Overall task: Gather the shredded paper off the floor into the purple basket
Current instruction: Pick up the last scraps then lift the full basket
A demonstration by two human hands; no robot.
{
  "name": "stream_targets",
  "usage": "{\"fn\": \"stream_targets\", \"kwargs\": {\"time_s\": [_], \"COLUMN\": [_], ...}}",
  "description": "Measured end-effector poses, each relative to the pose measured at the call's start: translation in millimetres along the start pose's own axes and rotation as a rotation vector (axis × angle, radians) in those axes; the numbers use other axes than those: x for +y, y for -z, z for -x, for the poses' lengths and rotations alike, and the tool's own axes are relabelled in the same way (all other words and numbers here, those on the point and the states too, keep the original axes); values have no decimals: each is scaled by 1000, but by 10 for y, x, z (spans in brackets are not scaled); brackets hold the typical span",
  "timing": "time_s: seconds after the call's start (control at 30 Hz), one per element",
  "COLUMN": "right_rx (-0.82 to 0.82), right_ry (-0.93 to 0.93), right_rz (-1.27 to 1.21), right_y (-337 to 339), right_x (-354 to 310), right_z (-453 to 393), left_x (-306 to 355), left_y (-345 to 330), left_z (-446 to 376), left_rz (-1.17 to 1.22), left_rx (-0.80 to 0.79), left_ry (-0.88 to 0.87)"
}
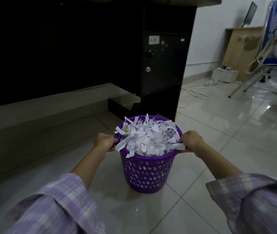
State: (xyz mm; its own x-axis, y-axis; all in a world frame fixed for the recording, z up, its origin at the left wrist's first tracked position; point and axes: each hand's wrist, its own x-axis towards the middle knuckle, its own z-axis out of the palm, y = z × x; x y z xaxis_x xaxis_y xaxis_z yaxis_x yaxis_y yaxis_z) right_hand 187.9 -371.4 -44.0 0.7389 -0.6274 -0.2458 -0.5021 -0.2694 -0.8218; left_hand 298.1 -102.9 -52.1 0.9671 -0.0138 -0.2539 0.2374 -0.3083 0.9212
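A purple perforated basket (146, 173) stands upright on the glossy tiled floor in the middle of the view. White shredded paper (148, 136) fills it above the rim, and a few strips hang over the edge. My left hand (104, 142) grips the rim on the left side. My right hand (191, 142) grips the rim on the right side, with a paper strip under the fingers. No loose shreds show on the floor around the basket.
A black desk (161, 61) with a locked cabinet door stands right behind the basket. To the right are a metal-framed blue chair (269, 65), a white power strip with cable (210, 83), a small white box (225, 75) and cardboard against the wall.
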Motion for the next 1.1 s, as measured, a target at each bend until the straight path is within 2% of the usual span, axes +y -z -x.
{"fn": "stream_targets", "kwargs": {"time_s": [0.17, 0.33, 0.47, 0.7, 0.97, 1.1], "right_rx": [-76, -177, -277, -426, -576, -572], "right_ry": [35, 115, 131, 126, 132, 143], "right_rz": [-96, -41, -83, -210, -266, -251], "right_y": [-707, -1413, -1825, -2477, -3083, -3366], "right_x": [-331, -540, -873, -1240, -1513, -1635], "right_z": [216, 177, 555, 951, 1146, 1068], "left_x": [-226, -460, -673, -930, -1086, -1119], "left_y": [817, 1568, 2089, 2769, 3332, 3478], "left_z": [12, 79, 142, 307, 298, 197], "left_rz": [22, 66, 117, 193, 326, 376], "left_rx": [110, 212, 289, 448, 511, 561], "left_ry": [35, 62, 95, 142, 204, 209]}}
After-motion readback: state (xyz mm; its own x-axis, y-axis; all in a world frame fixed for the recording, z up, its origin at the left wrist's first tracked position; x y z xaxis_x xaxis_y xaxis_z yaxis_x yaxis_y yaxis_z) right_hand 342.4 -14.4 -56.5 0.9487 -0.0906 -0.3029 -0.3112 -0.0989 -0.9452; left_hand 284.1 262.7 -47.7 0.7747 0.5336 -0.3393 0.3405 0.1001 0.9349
